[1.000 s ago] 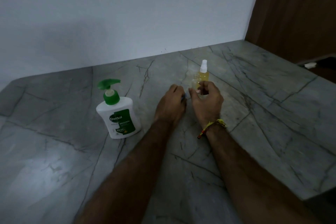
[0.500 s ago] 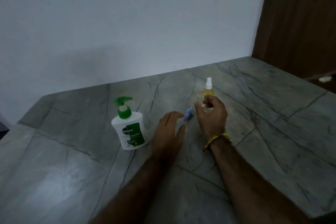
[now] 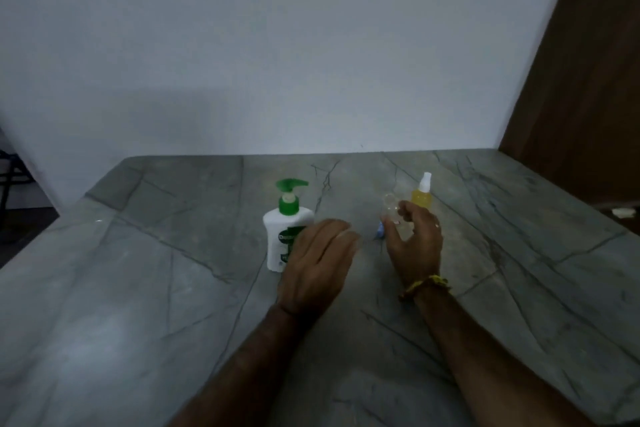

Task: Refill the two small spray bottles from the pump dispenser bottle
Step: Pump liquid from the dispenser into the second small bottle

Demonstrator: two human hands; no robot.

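A white pump dispenser bottle (image 3: 281,236) with a green pump head and green label stands on the grey stone counter (image 3: 173,288). My left hand (image 3: 317,263) hovers with fingers straight just right of it, covering part of the label, holding nothing. My right hand (image 3: 414,243) grips a small clear spray bottle (image 3: 391,210), uncapped and tilted left. Its small blue cap (image 3: 380,231) lies on the counter just left of that hand. A second small spray bottle (image 3: 421,196), with yellow liquid and a white nozzle, stands upright right behind my right hand.
A white wall (image 3: 277,62) backs the counter. A brown wooden panel (image 3: 581,97) stands at the right. The counter drops off at the left edge, where a dark frame (image 3: 8,177) shows.
My left hand let go of the blue cap and moved left toward the pump bottle. My right hand lifted and tilted the clear bottle. The camera tilted upward.
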